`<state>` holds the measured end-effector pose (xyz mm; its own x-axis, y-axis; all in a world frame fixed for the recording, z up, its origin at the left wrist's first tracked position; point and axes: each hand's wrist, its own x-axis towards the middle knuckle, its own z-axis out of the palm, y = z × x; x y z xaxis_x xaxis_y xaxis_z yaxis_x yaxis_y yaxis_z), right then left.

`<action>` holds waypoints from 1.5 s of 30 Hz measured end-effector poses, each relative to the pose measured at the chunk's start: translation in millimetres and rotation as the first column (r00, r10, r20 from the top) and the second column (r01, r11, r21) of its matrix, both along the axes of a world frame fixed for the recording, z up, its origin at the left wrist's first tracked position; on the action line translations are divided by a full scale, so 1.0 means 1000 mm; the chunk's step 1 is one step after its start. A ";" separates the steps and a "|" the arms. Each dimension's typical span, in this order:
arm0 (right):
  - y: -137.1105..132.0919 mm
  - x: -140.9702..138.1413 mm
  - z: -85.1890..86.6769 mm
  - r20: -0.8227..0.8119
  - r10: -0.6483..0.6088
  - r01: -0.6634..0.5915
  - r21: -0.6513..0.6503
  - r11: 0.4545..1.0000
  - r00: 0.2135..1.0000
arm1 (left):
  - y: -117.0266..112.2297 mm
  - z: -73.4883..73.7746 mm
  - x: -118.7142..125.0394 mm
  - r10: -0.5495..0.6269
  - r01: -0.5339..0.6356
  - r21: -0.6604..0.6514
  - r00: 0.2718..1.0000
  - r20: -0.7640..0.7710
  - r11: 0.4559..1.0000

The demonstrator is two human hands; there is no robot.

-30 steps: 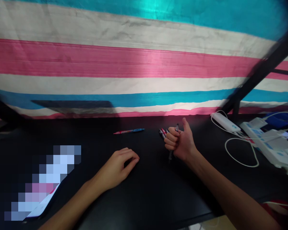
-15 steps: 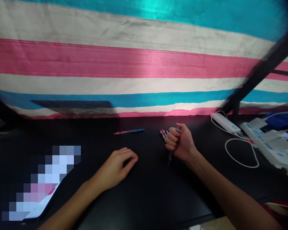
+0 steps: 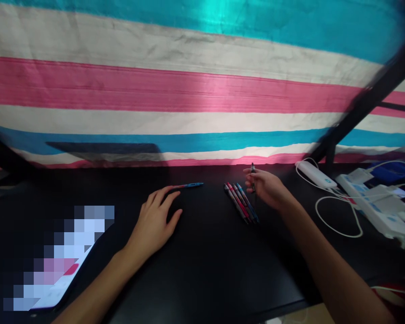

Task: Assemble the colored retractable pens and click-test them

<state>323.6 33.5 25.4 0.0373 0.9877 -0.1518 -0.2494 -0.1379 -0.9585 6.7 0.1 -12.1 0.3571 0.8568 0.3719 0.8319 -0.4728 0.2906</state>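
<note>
My left hand (image 3: 157, 211) lies palm down with its fingers spread, the fingertips at the left end of a blue and red pen (image 3: 193, 185) on the black desk. That end of the pen is hidden by the fingers. My right hand (image 3: 268, 186) pinches a dark pen (image 3: 253, 177) close to upright between thumb and fingers, above the desk. Just left of it several pens (image 3: 240, 202), with dark, red and blue parts, lie side by side in a slanted row.
A phone (image 3: 62, 288) with a lit, partly blurred screen lies at the left. A white power strip (image 3: 374, 211) with plugs, a white device (image 3: 317, 174) and a looped white cable (image 3: 339, 234) are at the right. Striped sheeting (image 3: 175, 90) hangs behind the desk (image 3: 202, 279).
My left hand has moved forward and left to the blue and red pen, its fingers spreading. My right hand has shifted right with its pen, uncovering the row of pens.
</note>
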 end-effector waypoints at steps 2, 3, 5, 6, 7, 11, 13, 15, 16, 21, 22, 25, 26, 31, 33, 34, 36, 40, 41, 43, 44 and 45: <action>0.002 0.012 -0.005 0.374 -0.068 0.058 0.039 0.998 0.925 | 0.002 -0.002 0.000 0.072 -0.073 -0.004 0.995 -0.064 0.997; 0.002 0.017 -0.008 0.538 -0.076 0.054 0.057 0.997 0.839 | 0.003 -0.004 0.001 0.089 -0.090 -0.007 0.992 -0.089 0.996; 0.002 0.023 -0.013 0.778 -0.049 -0.004 0.066 0.998 0.627 | 0.003 -0.006 0.002 0.097 -0.100 -0.012 0.987 -0.127 0.995; 0.002 0.025 -0.014 0.857 -0.030 -0.047 0.063 0.997 0.515 | 0.003 -0.008 0.002 0.100 -0.103 -0.016 0.985 -0.140 0.995; 0.001 0.025 -0.015 0.913 -0.017 -0.087 0.058 0.995 0.407 | 0.003 -0.009 0.002 0.104 -0.109 -0.021 0.983 -0.150 0.994; 0.001 0.021 -0.016 0.992 -0.018 -0.155 0.038 0.987 0.128 | 0.005 -0.012 0.002 0.131 -0.139 -0.043 0.978 -0.164 0.989; 0.002 0.018 -0.017 0.995 -0.002 -0.139 0.016 0.990 0.105 | 0.006 -0.013 0.002 0.132 -0.142 -0.052 0.977 -0.167 0.988; 0.002 0.017 -0.018 0.994 0.029 -0.128 -0.015 0.992 0.107 | 0.007 -0.011 0.002 0.134 -0.144 -0.051 0.977 -0.168 0.988; 0.002 0.016 -0.018 0.994 0.043 -0.128 -0.029 0.991 0.105 | 0.006 -0.010 0.002 0.136 -0.146 -0.048 0.976 -0.170 0.988; 0.001 0.015 -0.018 0.996 0.057 -0.146 -0.046 0.988 0.073 | 0.003 -0.002 0.005 0.179 -0.183 -0.005 0.970 -0.167 0.983; 0.002 0.016 -0.018 0.996 0.055 -0.143 -0.045 0.989 0.070 | 0.002 -0.001 0.005 0.195 -0.196 0.011 0.968 -0.159 0.981; 0.002 0.019 -0.019 0.998 0.017 -0.114 -0.011 0.993 0.052 | 0.002 -0.001 0.004 0.201 -0.198 0.035 0.970 -0.135 0.979; 0.003 0.021 -0.020 0.999 -0.005 -0.108 0.010 0.994 0.047 | 0.003 -0.002 0.004 0.181 -0.179 0.029 0.975 -0.130 0.983; 0.003 0.022 -0.018 0.992 -0.068 -0.096 0.079 0.992 0.109 | 0.007 -0.006 0.001 0.000 -0.003 -0.038 0.996 -0.085 0.999; 0.002 0.018 -0.017 0.983 -0.096 -0.094 0.111 0.989 0.156 | 0.008 -0.006 0.000 -0.068 0.066 -0.056 0.997 -0.038 0.996; 0.001 0.015 -0.017 0.977 -0.114 -0.102 0.133 0.986 0.181 | 0.008 -0.005 0.000 -0.096 0.095 -0.061 0.995 -0.008 0.994; -0.001 0.007 -0.017 0.961 -0.154 -0.128 0.187 0.974 0.232 | 0.007 -0.004 -0.001 -0.128 0.132 -0.066 0.990 0.061 0.989; -0.008 -0.013 -0.015 0.906 -0.213 -0.205 0.302 0.931 0.364 | 0.001 0.002 0.000 -0.098 0.121 -0.097 0.971 0.216 0.988; -0.011 -0.018 -0.014 0.888 -0.220 -0.224 0.329 0.917 0.404 | -0.001 0.004 0.001 -0.079 0.114 -0.118 0.962 0.262 0.987; -0.017 -0.028 -0.011 0.848 -0.215 -0.266 0.376 0.888 0.484 | -0.004 0.009 0.004 -0.051 0.120 -0.174 0.932 0.359 0.977; -0.020 -0.033 -0.010 0.828 -0.200 -0.287 0.393 0.874 0.524 | -0.006 0.011 0.005 -0.042 0.132 -0.198 0.914 0.403 0.971; -0.023 -0.038 -0.008 0.810 -0.169 -0.313 0.396 0.863 0.561 | -0.008 0.013 0.006 -0.039 0.146 -0.215 0.899 0.436 0.966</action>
